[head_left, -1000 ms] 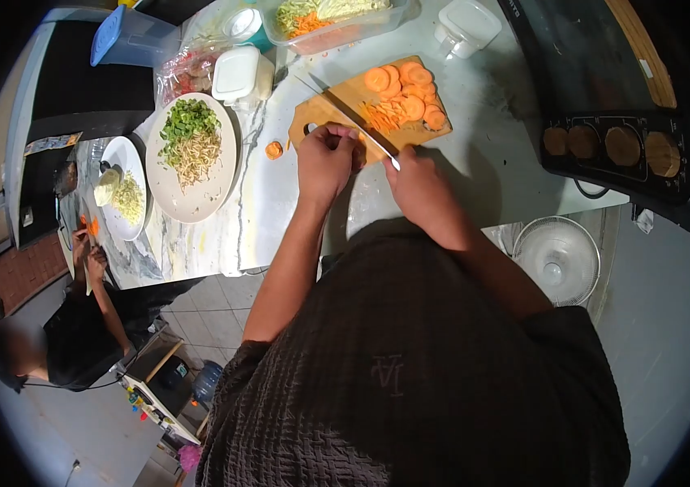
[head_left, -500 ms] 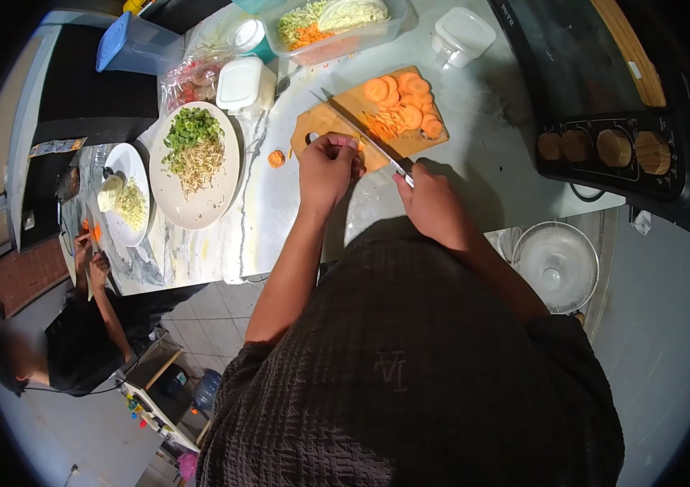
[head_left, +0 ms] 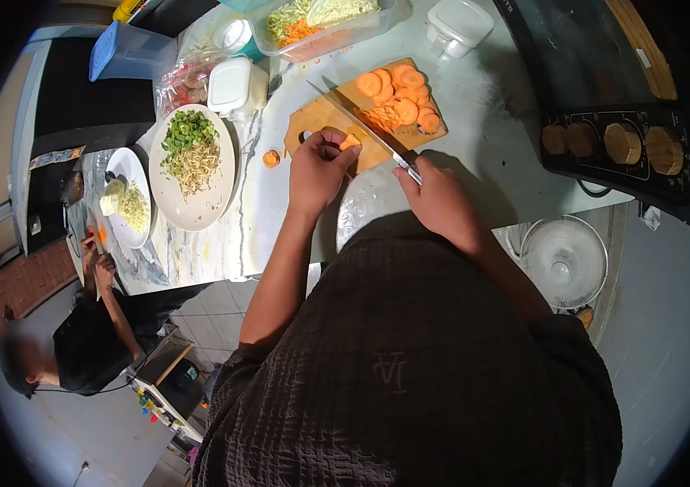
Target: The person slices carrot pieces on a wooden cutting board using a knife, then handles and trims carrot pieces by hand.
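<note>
My left hand (head_left: pixel 317 174) is closed over the near left part of the wooden cutting board (head_left: pixel 309 119), pinching an orange carrot piece (head_left: pixel 350 142) between thumb and fingers. A knife (head_left: pixel 361 126) lies in the grip of my right hand (head_left: pixel 442 199), its blade slanting across the board to the far left. Beyond the blade are round carrot slices (head_left: pixel 410 79) and a small heap of carrot strips (head_left: pixel 381 119). The carrot's stub end (head_left: pixel 271 159) rests on the table left of the board.
Left of the board stand an oval plate (head_left: pixel 226 174) of chopped greens and sprouts and a white plate (head_left: pixel 140 235). A plastic container (head_left: pixel 320 50) of shredded vegetables and lidded tubs (head_left: pixel 230 85) are behind. An oven (head_left: pixel 596 81) stands right. A co-worker's hands (head_left: pixel 100 264) are far left.
My left hand has turned slightly, and the carrot piece shows more between its fingers. The knife and right hand have shifted a little away from it. The whole view has tilted slightly.
</note>
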`<action>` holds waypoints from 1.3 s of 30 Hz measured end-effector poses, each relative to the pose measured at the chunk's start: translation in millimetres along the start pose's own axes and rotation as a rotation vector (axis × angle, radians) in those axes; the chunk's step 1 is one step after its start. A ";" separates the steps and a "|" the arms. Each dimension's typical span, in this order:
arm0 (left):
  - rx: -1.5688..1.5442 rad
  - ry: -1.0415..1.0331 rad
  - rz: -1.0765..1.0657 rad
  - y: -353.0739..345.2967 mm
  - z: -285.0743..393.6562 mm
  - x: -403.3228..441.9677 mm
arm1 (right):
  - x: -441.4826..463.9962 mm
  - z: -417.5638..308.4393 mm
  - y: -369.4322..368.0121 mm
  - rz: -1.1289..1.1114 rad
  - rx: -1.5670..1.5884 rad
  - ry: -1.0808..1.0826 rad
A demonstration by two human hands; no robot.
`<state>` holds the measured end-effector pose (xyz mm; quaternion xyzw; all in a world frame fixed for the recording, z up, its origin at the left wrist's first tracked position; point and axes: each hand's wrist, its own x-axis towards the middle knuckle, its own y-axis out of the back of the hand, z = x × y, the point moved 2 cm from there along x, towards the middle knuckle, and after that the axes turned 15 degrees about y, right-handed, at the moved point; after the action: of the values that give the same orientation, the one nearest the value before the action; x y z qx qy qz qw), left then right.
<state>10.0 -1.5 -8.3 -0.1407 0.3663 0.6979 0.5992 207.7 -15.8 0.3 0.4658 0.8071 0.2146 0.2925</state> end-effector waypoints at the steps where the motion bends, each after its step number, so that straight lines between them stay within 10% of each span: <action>1: -0.054 -0.018 -0.050 0.5 -2.7 3.4 | -0.6 -0.9 1.5 -0.003 0.001 -0.001; 39: -0.338 0.065 -0.097 -1.6 -8.2 4.9 | -7.4 -19.9 -8.1 -0.050 0.017 0.034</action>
<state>8.4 -3.5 -17.6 -0.2797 0.2556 0.7147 0.5879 192.1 -27.6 12.0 0.4443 0.8252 0.2082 0.2800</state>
